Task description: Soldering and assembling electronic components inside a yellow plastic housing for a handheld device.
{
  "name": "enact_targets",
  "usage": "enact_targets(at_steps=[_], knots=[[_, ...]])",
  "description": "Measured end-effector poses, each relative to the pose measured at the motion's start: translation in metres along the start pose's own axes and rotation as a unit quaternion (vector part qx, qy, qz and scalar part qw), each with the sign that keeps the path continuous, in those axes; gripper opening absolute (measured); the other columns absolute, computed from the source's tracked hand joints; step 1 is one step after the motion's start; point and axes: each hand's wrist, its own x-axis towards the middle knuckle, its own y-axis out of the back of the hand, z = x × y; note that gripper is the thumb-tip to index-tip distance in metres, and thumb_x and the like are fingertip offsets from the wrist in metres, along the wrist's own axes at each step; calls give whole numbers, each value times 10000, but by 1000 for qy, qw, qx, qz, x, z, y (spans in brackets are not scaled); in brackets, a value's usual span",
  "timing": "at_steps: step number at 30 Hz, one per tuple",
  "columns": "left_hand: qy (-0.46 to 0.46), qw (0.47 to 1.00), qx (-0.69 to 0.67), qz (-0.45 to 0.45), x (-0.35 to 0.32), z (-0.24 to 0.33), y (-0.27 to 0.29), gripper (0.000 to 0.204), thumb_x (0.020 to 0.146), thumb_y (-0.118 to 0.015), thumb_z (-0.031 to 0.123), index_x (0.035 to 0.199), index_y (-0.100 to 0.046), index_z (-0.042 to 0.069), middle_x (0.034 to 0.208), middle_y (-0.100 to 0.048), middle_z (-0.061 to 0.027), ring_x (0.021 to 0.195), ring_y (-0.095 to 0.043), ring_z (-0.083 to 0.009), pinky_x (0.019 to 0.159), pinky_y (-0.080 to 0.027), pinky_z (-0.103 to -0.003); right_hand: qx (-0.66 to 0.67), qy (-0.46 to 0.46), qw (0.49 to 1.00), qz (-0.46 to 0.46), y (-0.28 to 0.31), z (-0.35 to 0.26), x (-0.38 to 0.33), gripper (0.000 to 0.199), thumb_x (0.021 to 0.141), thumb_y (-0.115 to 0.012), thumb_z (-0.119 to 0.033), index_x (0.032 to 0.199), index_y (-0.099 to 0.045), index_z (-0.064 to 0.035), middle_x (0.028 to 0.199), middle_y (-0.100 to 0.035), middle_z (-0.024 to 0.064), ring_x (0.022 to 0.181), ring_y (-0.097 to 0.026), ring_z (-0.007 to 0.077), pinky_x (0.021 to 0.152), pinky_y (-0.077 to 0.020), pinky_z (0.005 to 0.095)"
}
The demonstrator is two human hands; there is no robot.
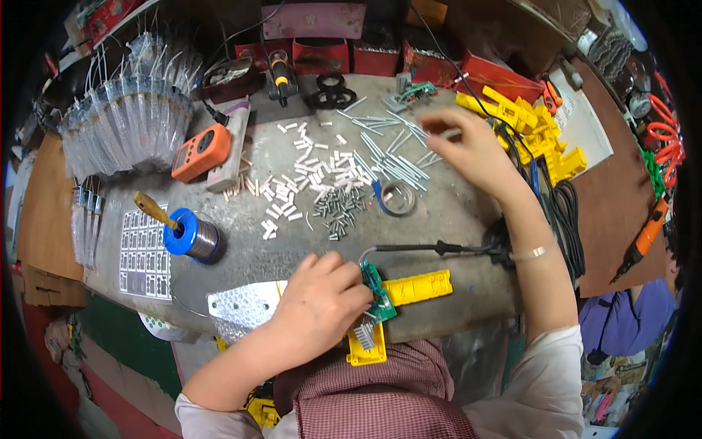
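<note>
Head view showed your left hand (322, 304) pressed down with curled fingers on the small green circuit board (380, 291) seated in the yellow plastic jig (418, 287) at six o'clock on the bench (453, 212), while your right hand (468, 146) reached out to one o'clock, fingertips pinched on what looked like a thin metal pin, blurred, from the loose pins (398, 150). You did well, I judge, to keep that board flat and steady and lift one pin only. The pins were slim, bright rods; the white sleeves (311, 175) were short tubes on dull, scuffed grey metal.
</note>
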Motion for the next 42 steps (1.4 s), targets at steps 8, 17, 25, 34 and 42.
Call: enact_targets(at_steps=[8, 17, 25, 34, 42], knots=[[10, 1000, -9, 21, -8, 3, -11, 227, 668, -777, 121, 865, -664, 104, 812, -534, -33, 776, -515, -245, 652, -406, -374, 8, 108, 994, -27, -121, -31, 161, 541, 824, -665, -79, 1340, -560, -197, 1152, -663, 157, 1015, -659, 292, 888, -525, 377], [41, 996, -10, 74, -8, 4, -6, 200, 655, -774, 77, 819, -662, 93, 814, -528, -54, 786, -508, -271, 676, -415, -387, 258, 127, 929, 234, -43, -96, 104, 37, 879, -677, -92, 881, -672, -55, 768, -600, -33, 717, -551, 105, 705, -486, 286], [51, 997, -24, 54, -4, 9, -12, 206, 657, -792, 81, 826, -674, 83, 823, -543, -47, 813, -515, -265, 732, -413, -386, 383, -199, 897, 96, 5, -31, -67, 276, 950, -583, -304, 846, -625, -52, 582, -459, -61, 455, -330, 9, 435, -209, 200], [60, 996, -47, 54, -4, 11, -15, 159, 685, -777, 72, 807, -676, 69, 798, -547, -50, 820, -513, -262, 736, -397, -375, 352, -245, 902, 43, -21, -21, -78, 310, 933, -594, -349, 812, -608, -64, 555, -456, -51, 443, -357, 28, 426, -229, 211], [61, 995, -44, 62, -6, 9, -19, 141, 700, -773, 92, 801, -674, 83, 790, -540, -43, 803, -503, -258, 721, -380, -374, 333, -265, 905, 22, -31, -18, -73, 296, 956, -586, -360, 856, -611, -82, 510, -422, -74, 410, -329, 17, 404, -209, 201]])
